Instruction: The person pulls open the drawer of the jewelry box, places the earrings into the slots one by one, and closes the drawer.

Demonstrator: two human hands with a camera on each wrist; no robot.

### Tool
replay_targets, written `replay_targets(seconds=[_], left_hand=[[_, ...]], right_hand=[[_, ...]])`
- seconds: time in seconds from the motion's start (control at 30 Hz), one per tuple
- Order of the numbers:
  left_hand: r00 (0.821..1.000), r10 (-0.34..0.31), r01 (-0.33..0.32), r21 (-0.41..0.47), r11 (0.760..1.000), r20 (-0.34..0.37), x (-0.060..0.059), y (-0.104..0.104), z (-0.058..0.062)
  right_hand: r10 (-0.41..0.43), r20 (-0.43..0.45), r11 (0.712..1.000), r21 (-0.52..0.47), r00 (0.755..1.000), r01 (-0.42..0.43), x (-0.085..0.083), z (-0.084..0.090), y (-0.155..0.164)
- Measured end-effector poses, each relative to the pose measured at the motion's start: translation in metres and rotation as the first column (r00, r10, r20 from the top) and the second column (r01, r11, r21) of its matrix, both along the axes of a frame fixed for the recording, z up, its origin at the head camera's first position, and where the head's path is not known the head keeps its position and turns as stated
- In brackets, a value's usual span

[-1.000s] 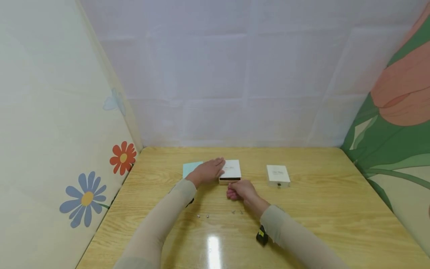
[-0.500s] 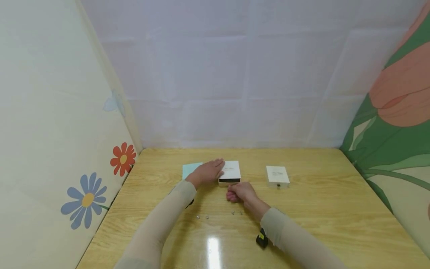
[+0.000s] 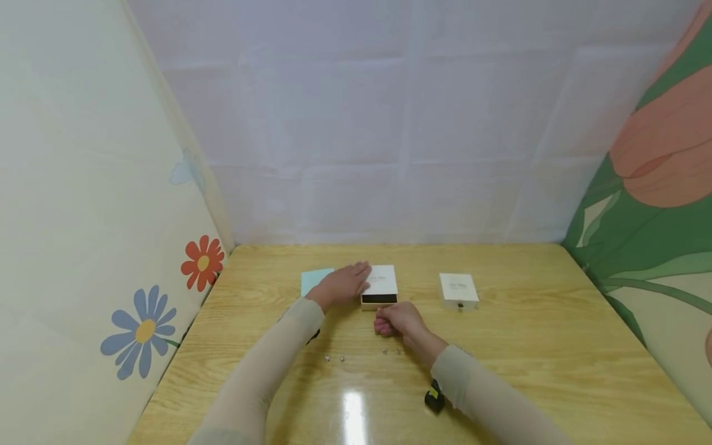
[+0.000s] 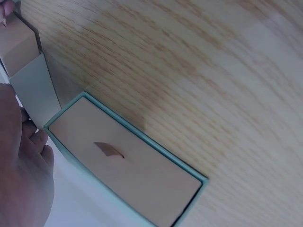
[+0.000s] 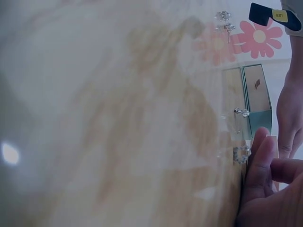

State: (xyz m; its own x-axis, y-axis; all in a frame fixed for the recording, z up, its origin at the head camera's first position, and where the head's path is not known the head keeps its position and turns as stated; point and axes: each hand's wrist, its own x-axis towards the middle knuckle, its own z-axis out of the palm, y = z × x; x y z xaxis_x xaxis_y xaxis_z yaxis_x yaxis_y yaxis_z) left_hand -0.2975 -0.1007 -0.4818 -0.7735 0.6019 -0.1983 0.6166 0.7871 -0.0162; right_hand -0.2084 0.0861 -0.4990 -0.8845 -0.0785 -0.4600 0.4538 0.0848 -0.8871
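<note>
Right hand (image 3: 402,318) pinches the front of the drawer (image 4: 20,54); just past that grip, the white box (image 3: 382,280) opens straight toward it, left hand (image 3: 340,285) touching its left side.

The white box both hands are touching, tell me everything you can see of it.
It's a white drawer box, apparently cardboard, with dark lettering on top too small to read. Its beige drawer is partly pulled out toward the person, showing a dark inside. It lies flat on the wood-grain table, right of the turquoise box. The left hand rests against its left side; the right hand pinches the drawer's pull tab.
</note>
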Motion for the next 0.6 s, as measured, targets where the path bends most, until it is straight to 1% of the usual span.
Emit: replay_targets(seconds=[0.2,0.37,0.47,0.6], left_hand=[[1.000,0.001,-0.001,-0.004,1.000,-0.002,0.0008,0.0012,0.0011],[1.000,0.015,-0.015,-0.007,1.000,0.013,0.0013,0.0008,0.0018],[1.000,0.018,-0.018,-0.006,1.000,0.023,-0.0002,0.0002,-0.0003],[0.999,0.017,-0.017,-0.005,1.000,0.030,0.0005,0.0006,0.0012]], right_hand=[[-0.005,0.000,1.000,0.015,1.000,0.005,0.0008,-0.0002,0.0002],[-0.001,-0.001,1.000,0.029,1.000,0.001,0.0016,-0.0013,-0.0008],[-0.005,0.002,0.999,0.037,1.000,0.005,0.0033,-0.0017,-0.0012],[-0.015,0.006,0.999,0.041,1.000,0.015,0.0047,-0.0027,-0.0013]])
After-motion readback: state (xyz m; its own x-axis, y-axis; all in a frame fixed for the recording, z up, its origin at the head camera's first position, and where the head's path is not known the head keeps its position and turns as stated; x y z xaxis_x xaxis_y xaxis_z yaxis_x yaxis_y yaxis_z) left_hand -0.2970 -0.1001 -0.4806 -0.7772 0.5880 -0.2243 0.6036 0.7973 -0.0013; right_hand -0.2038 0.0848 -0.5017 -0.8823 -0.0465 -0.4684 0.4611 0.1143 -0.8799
